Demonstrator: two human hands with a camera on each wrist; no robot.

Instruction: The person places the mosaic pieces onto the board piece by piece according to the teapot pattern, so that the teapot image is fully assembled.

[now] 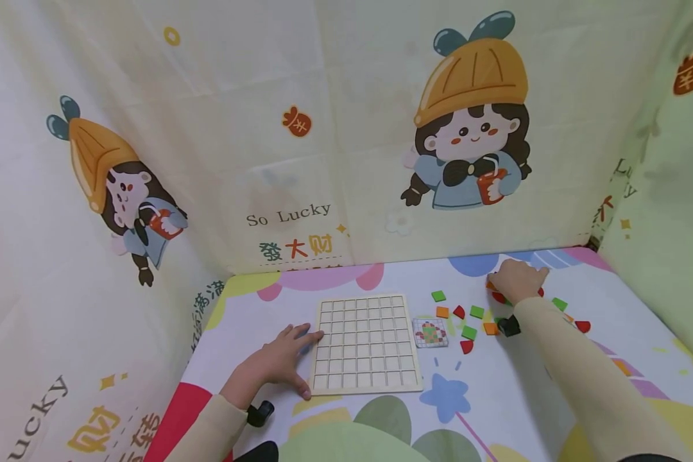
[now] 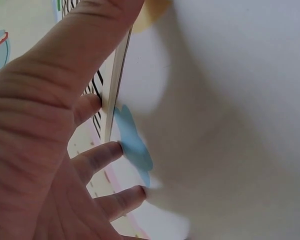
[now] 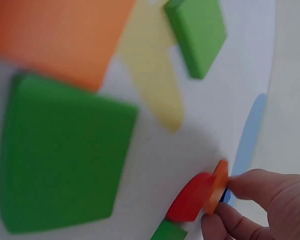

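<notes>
A pale wooden grid board [image 1: 365, 345] lies on the table in the head view. My left hand [image 1: 278, 359] is at its left side, fingers spread, with the thumb by the lower left corner and a fingertip on the frame. In the left wrist view the fingers [image 2: 121, 201] lie relaxed beside the board's edge [image 2: 115, 80]. My right hand [image 1: 516, 281] reaches to the far right of the table. In the right wrist view it pinches an orange tile [image 3: 217, 187] tipped on edge, between thumb and fingers. A red quarter-round tile [image 3: 190, 200] lies right beside that tile.
Right of the board lies a small pattern card [image 1: 430, 333]. Loose green tiles [image 1: 438, 296], orange squares [image 1: 442, 312] and red quarter-rounds [image 1: 466, 347] are scattered between the card and my right arm, with several more beyond it. A printed cloth [image 1: 369, 160] hangs behind the table.
</notes>
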